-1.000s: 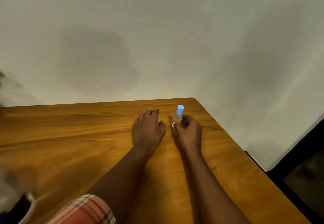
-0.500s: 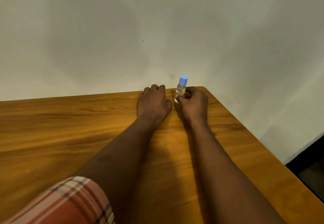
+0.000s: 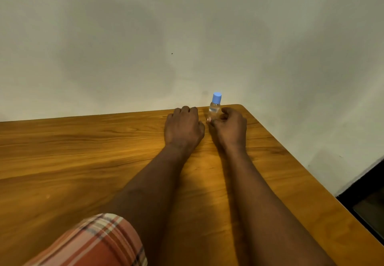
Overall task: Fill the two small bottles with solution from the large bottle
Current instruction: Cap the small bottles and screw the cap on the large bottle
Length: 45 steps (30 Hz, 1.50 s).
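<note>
A small clear bottle (image 3: 214,109) with a blue cap stands upright on the wooden table (image 3: 83,161), close to its far right corner. Some clear liquid shows inside it. My right hand (image 3: 228,128) is curled around the bottle's lower part, thumb at its base and fingers on its right side. My left hand (image 3: 184,127) rests on the table just left of the bottle, fingers curled under, with nothing visible in it. The large bottle and a second small bottle are out of view.
A pale wall (image 3: 187,37) rises directly behind the table's far edge. The table's right edge (image 3: 311,174) runs diagonally toward me, with a dark floor gap (image 3: 369,199) beyond it. My plaid sleeve (image 3: 93,243) fills the lower left.
Both hands have slid away from me toward the far right corner, the right one carrying the small bottle. The bottle went from tilted to upright near the far edge.
</note>
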Each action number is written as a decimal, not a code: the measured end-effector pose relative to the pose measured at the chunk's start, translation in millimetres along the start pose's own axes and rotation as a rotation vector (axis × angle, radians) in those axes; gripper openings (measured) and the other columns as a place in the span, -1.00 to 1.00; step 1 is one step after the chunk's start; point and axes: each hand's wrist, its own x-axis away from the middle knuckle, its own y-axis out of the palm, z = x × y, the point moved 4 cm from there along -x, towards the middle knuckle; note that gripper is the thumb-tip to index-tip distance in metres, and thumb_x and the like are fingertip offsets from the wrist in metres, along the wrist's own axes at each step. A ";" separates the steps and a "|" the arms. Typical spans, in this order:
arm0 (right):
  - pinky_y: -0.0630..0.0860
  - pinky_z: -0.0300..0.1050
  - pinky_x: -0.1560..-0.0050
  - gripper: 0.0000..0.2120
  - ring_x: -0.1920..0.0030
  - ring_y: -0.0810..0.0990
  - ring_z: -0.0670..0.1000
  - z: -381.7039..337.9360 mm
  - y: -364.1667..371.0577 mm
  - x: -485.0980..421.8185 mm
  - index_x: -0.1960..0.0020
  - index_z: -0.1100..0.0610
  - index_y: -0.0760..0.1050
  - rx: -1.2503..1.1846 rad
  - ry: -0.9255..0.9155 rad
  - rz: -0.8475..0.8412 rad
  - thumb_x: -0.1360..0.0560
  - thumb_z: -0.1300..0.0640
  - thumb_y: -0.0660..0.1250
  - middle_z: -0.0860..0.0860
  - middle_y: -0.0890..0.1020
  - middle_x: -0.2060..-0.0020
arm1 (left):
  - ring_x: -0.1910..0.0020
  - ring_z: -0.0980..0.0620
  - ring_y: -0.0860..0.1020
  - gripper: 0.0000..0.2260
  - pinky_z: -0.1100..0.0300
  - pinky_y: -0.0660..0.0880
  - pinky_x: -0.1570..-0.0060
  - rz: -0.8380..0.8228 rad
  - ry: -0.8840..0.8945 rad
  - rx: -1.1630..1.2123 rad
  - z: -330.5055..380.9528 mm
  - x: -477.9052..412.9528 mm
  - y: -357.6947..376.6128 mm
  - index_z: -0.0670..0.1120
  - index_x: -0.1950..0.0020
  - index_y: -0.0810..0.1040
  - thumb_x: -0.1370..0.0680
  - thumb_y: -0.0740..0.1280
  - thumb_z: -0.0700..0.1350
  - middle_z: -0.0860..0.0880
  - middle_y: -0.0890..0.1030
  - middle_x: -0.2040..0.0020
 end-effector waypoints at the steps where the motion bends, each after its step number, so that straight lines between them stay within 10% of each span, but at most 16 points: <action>1: 0.47 -0.20 0.03 -0.50 -0.08 0.62 0.05 -1.5 -2.8 3.7 -0.32 0.22 0.49 0.002 0.004 0.001 -0.45 0.07 0.49 0.12 0.64 -0.13 | -0.14 -0.09 0.47 -0.67 0.05 0.39 -0.05 0.004 0.000 0.007 0.8 3.7 -2.1 -0.10 -0.27 0.45 -0.57 0.20 0.02 -0.10 0.54 -0.15; 22: 0.55 0.03 -0.18 -0.62 -0.15 0.59 0.02 -58.6 -94.4 254.5 -0.25 0.19 0.55 -0.138 0.089 -0.113 -0.45 0.17 0.44 0.09 0.63 -0.16 | -0.24 -0.04 0.43 -0.62 0.08 0.40 -0.18 0.001 -0.116 0.246 11.2 251.7 -131.2 -0.10 -0.38 0.41 -0.60 0.19 0.00 -0.06 0.52 -0.26; 45: 0.51 -0.02 -0.22 -0.61 -0.13 0.57 -0.05 -235.8 -34.2 511.4 -0.23 0.10 0.57 -0.291 -0.161 -0.530 -0.42 0.13 0.49 -0.02 0.63 -0.12 | -0.16 -0.07 0.51 -0.62 0.02 0.46 -0.14 0.300 -0.592 0.221 -185.4 504.8 -309.2 -0.12 -0.32 0.49 -0.51 0.36 -0.11 -0.09 0.58 -0.20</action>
